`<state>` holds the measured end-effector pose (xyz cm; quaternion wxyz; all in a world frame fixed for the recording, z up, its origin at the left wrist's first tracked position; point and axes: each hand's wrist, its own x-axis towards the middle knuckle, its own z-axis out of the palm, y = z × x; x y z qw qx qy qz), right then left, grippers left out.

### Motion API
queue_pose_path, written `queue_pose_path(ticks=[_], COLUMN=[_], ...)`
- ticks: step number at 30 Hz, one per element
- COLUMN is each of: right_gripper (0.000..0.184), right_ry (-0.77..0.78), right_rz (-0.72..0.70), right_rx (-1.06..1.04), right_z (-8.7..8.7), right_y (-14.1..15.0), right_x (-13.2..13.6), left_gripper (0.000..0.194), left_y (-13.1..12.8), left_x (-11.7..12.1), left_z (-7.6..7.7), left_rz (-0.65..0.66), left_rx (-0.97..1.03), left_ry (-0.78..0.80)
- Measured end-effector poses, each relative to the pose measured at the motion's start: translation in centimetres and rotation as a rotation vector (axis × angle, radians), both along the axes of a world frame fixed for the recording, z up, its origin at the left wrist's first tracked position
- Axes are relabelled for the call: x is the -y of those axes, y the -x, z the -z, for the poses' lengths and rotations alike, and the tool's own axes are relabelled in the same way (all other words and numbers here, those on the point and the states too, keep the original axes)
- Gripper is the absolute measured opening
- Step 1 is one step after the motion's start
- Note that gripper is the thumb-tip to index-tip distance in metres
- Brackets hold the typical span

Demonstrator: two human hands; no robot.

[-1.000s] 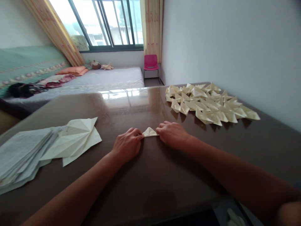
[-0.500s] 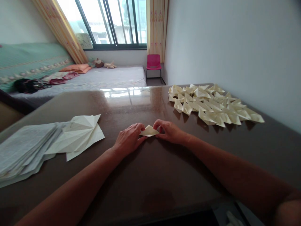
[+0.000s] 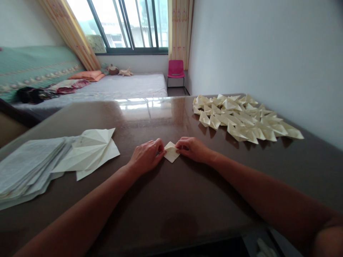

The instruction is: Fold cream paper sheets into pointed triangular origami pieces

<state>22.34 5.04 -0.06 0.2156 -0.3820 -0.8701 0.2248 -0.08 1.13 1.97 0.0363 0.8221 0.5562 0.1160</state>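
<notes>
A small cream folded paper piece (image 3: 171, 152) sits at the middle of the dark brown table (image 3: 171, 200), now showing as a diamond shape. My left hand (image 3: 146, 156) pinches its left corner with curled fingers. My right hand (image 3: 193, 149) pinches its right corner the same way. Both forearms reach in from the near edge.
Several finished cream folded paper pieces (image 3: 243, 117) lie heaped at the far right by the white wall. A stack of flat sheets (image 3: 29, 167) with creased sheets (image 3: 89, 151) on top lies at the left. Beyond the table are a bed (image 3: 107, 89), a pink chair (image 3: 175, 71) and a window.
The paper piece went from a flat triangle pressed under both hands to a lifted, opened diamond held by its two side corners. My hands moved slightly closer together.
</notes>
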Motion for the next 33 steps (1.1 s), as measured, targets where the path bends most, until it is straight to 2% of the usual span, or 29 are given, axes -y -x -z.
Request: queue_pose_path(ticks=[7, 12, 25, 27, 29, 33], right_gripper=[0.011, 0.014, 0.017, 0.017, 0.015, 0.017], right_ry=[-0.079, -0.094, -0.098, -0.076, -0.015, 0.279], right_rz=[0.014, 0.063, 0.080, 0.113, 0.146, 0.179], right_rx=[0.031, 0.033, 0.066, 0.048, 0.016, -0.164], right_z=[-0.3, 0.0, 0.3, 0.4, 0.3, -0.6], right_y=[0.1, 0.1, 0.6, 0.8, 1.0, 1.5], right_x=[0.2, 0.2, 0.1, 0.1, -0.3, -1.5], left_gripper=[0.028, 0.032, 0.030, 0.029, 0.029, 0.033], left_y=[0.4, 0.6, 0.7, 0.8, 1.0, 1.4], left_x=[-0.4, -0.6, -0.8, -1.1, -1.6, -3.0], left_z=[0.6, 1.0, 1.1, 1.3, 1.7, 2.0], left_rz=[0.117, 0.130, 0.107, 0.111, 0.080, -0.151], left_rx=[0.000, 0.004, 0.105, 0.183, 0.351, 0.934], left_ry=[-0.058, -0.106, -0.022, -0.004, 0.051, 0.296])
